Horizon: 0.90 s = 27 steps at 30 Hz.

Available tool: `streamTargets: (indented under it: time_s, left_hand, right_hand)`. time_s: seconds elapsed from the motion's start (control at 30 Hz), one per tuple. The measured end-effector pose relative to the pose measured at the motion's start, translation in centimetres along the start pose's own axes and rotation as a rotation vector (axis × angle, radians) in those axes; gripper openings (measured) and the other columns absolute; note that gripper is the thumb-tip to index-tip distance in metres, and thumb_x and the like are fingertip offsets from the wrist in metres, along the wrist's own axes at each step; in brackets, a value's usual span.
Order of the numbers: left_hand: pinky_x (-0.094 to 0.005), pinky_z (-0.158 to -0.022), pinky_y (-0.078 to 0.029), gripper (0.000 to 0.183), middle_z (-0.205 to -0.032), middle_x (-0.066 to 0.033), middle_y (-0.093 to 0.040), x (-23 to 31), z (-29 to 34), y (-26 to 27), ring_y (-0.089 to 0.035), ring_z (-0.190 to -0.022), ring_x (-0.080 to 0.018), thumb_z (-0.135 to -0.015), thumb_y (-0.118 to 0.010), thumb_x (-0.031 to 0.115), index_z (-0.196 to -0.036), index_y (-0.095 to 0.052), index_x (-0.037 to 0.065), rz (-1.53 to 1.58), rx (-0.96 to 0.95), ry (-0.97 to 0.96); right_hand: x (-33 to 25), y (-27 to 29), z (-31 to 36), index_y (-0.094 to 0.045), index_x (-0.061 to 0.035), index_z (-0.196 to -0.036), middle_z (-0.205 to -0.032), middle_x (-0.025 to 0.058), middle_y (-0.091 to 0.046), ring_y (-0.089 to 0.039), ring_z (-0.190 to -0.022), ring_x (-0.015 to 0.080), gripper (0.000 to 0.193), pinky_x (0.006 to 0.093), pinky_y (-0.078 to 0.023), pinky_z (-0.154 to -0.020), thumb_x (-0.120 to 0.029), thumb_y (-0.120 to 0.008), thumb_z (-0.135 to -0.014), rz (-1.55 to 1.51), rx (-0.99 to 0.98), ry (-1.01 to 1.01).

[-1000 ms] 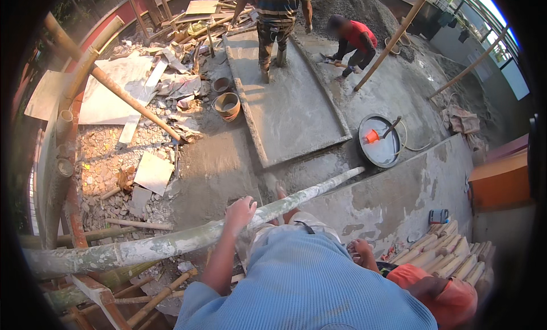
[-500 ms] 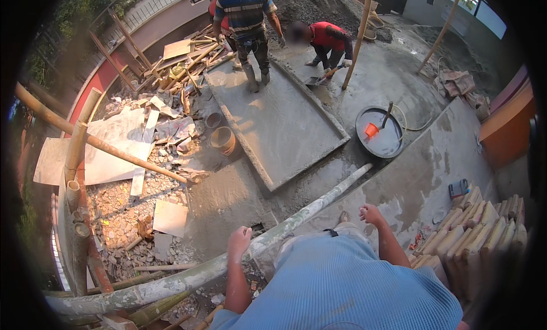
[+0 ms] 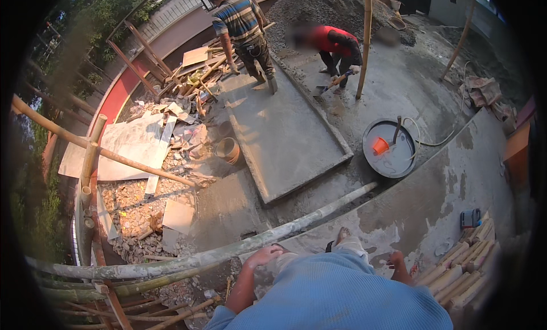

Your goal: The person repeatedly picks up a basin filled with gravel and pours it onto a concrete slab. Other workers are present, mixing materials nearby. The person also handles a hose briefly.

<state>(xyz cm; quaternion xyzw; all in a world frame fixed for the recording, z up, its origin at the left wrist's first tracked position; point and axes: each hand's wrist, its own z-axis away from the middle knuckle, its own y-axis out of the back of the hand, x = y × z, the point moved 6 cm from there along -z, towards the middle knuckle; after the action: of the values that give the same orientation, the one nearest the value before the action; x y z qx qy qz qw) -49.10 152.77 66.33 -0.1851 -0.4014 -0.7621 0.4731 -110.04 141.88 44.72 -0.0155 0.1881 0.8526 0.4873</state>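
Note:
My left hand [image 3: 265, 255] lies against my left thigh, just on the near side of a long mottled bamboo pole [image 3: 319, 218]. It holds nothing that I can see, and its fingers look stretched out. On the other side my right hand [image 3: 394, 260] hangs free beside my leg, its fingers loosely bent and apart with nothing in them. Nearest to it on the right are stacked pale paper sacks [image 3: 464, 267]. A dark round tub [image 3: 373, 162] with greyish water stands beyond the pole, an orange bucket [image 3: 380, 146] inside.
One worker in a striped shirt [image 3: 242, 22] walks on the wet concrete in a low-walled rectangular bed [image 3: 285, 153]. Another, in a red vest [image 3: 330, 39], bends over a shovel [image 3: 333, 85]. Bamboo uprights [image 3: 366, 45], rubble [image 3: 137, 216], boards and a gravel heap [image 3: 319, 11] surround them.
My left hand has come to my thigh; my right hand has dropped closer to my side. The striped-shirt worker has stepped left and turned. The view has shifted.

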Motion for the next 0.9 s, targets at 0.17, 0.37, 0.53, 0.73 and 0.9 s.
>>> streamTargets:
  time_s: [0.17,0.37,0.53,0.73,0.9]
  left_hand:
    - [-0.0410,-0.074,-0.045,0.036,-0.090,-0.0190,-0.063,-1.3,4.7,-3.0,-0.060,-0.085,-0.0344,-0.085,-0.050,0.036,-0.095,-0.062,0.004,-0.087,0.195,0.223]
    - [-0.0432,-0.072,-0.046,0.030,-0.085,-0.0182,-0.063,-4.0,8.6,-9.4,-0.060,-0.081,-0.0355,-0.082,-0.049,0.030,-0.093,-0.063,0.006,-0.125,0.102,0.303]
    - [-0.0413,-0.073,-0.046,0.030,-0.089,-0.0162,-0.064,-3.1,7.7,-13.2,-0.060,-0.083,-0.0335,-0.081,-0.049,0.030,-0.095,-0.064,0.008,0.134,0.102,0.211]
    - [-0.0405,-0.075,-0.047,0.028,-0.092,-0.0181,-0.064,-7.3,3.6,-12.1,-0.061,-0.088,-0.0321,-0.081,-0.050,0.028,-0.095,-0.064,0.008,0.106,0.240,0.309]
    - [-0.0363,-0.074,-0.047,0.030,-0.090,-0.0164,-0.064,-8.9,0.7,-11.5,-0.062,-0.084,-0.0274,-0.081,-0.050,0.027,-0.097,-0.063,0.005,0.220,0.305,0.335]
  right_hand:
    - [-1.0,4.8,-1.0,-0.055,-0.0058,-0.099,-0.082,0.0100,-0.061,-0.062,-0.074,0.0255,0.023,0.0423,-0.046,-0.067,-0.023,-0.043,-0.089,0.219,-0.267,-0.084]
    - [-17.1,0.7,2.6,-0.053,-0.0025,-0.092,-0.073,0.0083,-0.058,-0.063,-0.063,0.0185,0.014,0.0312,-0.051,-0.050,-0.016,-0.050,-0.087,0.311,-0.151,0.373]
    - [-24.6,-3.5,5.1,-0.054,-0.0041,-0.091,-0.074,0.0061,-0.059,-0.063,-0.065,0.0173,0.014,0.0299,-0.050,-0.051,-0.017,-0.050,-0.088,0.378,-0.257,0.480]
    - [-25.2,-1.1,7.6,-0.054,-0.0027,-0.088,-0.074,0.0067,-0.061,-0.064,-0.064,0.0165,0.016,0.0281,-0.049,-0.050,-0.018,-0.051,-0.087,0.419,-0.120,0.477]
    - [-21.7,3.4,7.8,-0.059,0.0002,-0.083,-0.072,0.0087,-0.063,-0.062,-0.063,0.0158,0.018,0.0293,-0.050,-0.050,-0.017,-0.054,-0.083,0.571,-0.051,0.445]
